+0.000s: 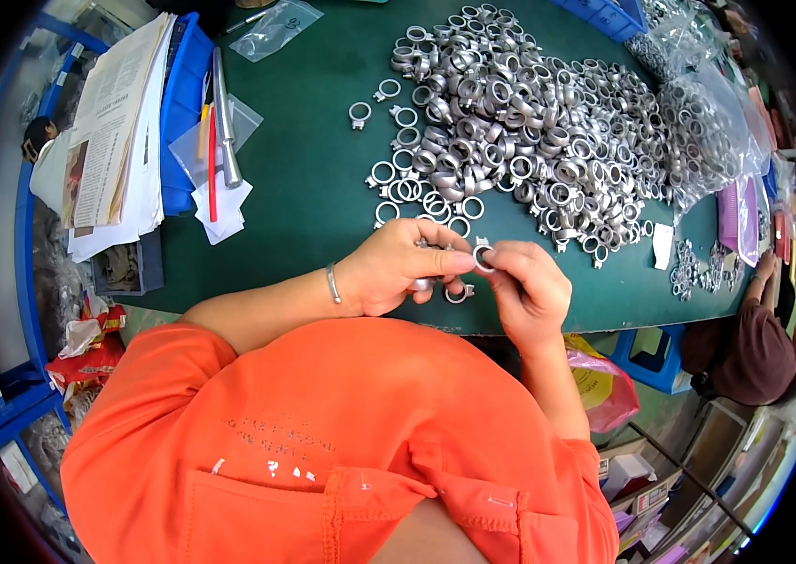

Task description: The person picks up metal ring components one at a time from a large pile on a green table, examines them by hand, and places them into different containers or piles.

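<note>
A metal ring (482, 245) sits pinched by the right hand (531, 289), just beside the left hand (393, 266), whose curled fingers hold more rings (423, 283), apparently several; beyond, a ring heap (530, 122) lies on the green table (304, 179).

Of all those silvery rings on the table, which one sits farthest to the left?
The lone ring off the pile's upper left: it touches no other ring, has green tabletop all round it, and lies left of every other ring.

A green worktop (304, 155) spans twelve o'clock on my feed; I make out blue-framed shelving (18, 412) at nine, a blue stool (668, 364) near four, greenish floor (666, 408) beneath.
</note>
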Demonstrator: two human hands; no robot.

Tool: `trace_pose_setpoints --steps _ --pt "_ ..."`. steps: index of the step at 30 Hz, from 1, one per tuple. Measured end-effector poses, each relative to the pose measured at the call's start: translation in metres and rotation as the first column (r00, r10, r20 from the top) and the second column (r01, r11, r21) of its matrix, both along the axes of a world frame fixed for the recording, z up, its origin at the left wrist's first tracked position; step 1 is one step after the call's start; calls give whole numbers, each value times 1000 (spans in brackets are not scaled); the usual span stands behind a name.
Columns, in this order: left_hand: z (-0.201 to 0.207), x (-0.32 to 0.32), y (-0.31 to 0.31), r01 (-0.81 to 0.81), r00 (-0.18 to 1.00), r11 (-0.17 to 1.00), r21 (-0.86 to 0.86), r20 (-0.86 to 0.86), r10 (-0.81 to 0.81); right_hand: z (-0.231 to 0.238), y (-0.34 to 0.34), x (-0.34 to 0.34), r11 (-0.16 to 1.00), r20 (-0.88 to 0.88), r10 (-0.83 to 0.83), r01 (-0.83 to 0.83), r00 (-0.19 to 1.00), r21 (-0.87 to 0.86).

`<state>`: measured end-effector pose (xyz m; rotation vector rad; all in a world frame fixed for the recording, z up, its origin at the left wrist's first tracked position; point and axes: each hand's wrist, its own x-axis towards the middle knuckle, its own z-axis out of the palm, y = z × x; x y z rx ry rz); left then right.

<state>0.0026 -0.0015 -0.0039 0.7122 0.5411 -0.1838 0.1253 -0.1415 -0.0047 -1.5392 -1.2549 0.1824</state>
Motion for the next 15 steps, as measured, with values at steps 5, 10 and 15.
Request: trace_pose_setpoints --steps 5,10,15 --pt "7 -2 0 -52 994 992 116 104 40 -4 -1 -3 998 -29 21 -19 999 56" --pt "13 -2 -2 -53 977 884 465 206 -50 -2 -5 -12 999 -751 -40 32 659 -25" --pt "-8 -1 -1 -326 859 564 758 487 -159 -6 -12 -5 973 -898 85 -230 431 -19"
